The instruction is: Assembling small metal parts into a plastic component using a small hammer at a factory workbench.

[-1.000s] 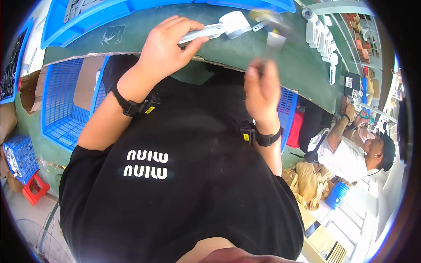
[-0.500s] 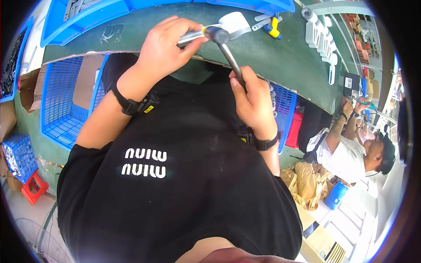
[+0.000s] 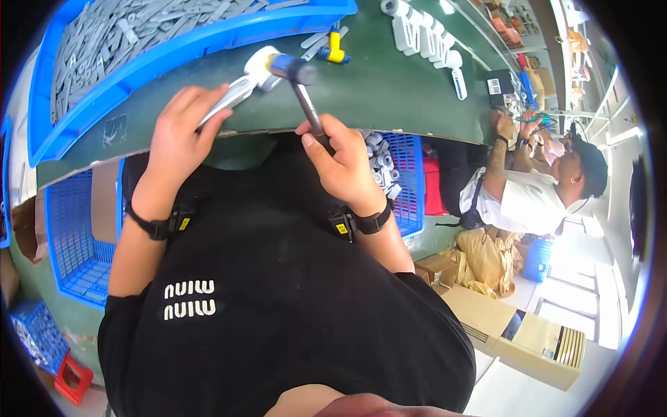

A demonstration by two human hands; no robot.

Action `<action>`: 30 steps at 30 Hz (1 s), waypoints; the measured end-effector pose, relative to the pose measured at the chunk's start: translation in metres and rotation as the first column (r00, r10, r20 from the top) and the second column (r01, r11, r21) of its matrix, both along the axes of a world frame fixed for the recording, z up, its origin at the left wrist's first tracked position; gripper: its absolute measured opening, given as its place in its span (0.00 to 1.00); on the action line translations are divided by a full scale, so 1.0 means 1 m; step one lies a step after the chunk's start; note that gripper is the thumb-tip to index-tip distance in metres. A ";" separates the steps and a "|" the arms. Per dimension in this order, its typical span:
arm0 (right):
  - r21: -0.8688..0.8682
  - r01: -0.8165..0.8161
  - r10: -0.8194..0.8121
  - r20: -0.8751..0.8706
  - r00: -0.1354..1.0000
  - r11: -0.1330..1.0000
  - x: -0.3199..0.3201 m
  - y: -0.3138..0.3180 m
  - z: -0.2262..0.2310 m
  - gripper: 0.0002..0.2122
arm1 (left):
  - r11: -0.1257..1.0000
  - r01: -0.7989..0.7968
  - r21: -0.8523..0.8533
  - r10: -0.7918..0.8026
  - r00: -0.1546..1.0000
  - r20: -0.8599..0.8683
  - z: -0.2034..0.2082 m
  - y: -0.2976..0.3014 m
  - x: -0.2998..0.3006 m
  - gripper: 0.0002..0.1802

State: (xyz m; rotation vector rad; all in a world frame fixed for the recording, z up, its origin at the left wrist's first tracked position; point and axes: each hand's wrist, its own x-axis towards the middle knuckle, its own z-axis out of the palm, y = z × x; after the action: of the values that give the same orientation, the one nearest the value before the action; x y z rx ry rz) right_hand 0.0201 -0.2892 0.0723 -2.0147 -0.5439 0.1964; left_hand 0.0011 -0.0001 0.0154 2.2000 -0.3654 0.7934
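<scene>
My left hand (image 3: 182, 128) is closed on the grey handle of a white and grey part with a round head (image 3: 258, 64). The part points away to the right above the green tabletop. My right hand (image 3: 340, 156) grips the metal shaft of a hammer (image 3: 306, 104). The hammer's head, dark at the near end with a blue and yellow band, is over the right side of the part's round head. It is slightly blurred, and I cannot tell if they touch. Behind them lie a few grey strips (image 3: 314, 42) and a yellow and blue tool (image 3: 336, 47).
A blue tray (image 3: 208, 57) full of grey strips stands at the far left of the table. White parts (image 3: 420, 31) are lined up at the back right. Under the table are blue crates (image 3: 76, 236), one holding white parts. A co-worker (image 3: 521, 187) works at the right.
My view has shifted, showing more of the tray. The hammer head has gone from over the part's handle to its round head. Both hands keep their holds.
</scene>
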 end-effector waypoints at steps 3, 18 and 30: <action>0.089 0.167 -0.163 -0.046 0.986 0.982 0.007 -0.016 -0.016 0.03 | 0.996 0.094 -0.004 -0.094 0.991 -0.094 0.015 0.024 -0.019 0.21; -0.413 0.633 -0.329 0.598 0.731 0.655 0.215 -0.115 0.018 0.22 | 0.349 -0.904 -0.247 0.254 0.344 -0.904 -0.217 0.375 -0.298 0.22; -0.678 0.598 -0.196 0.576 0.794 0.427 0.315 -0.134 -0.018 0.30 | 0.475 -0.878 0.065 0.556 0.242 -0.795 -0.289 0.274 -0.305 0.15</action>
State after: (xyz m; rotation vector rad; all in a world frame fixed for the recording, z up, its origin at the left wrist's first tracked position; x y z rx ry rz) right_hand 0.3347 -0.4233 0.0542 -3.1469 -0.1525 -0.3897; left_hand -0.3035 0.2740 -0.2734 1.9710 1.3040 0.2609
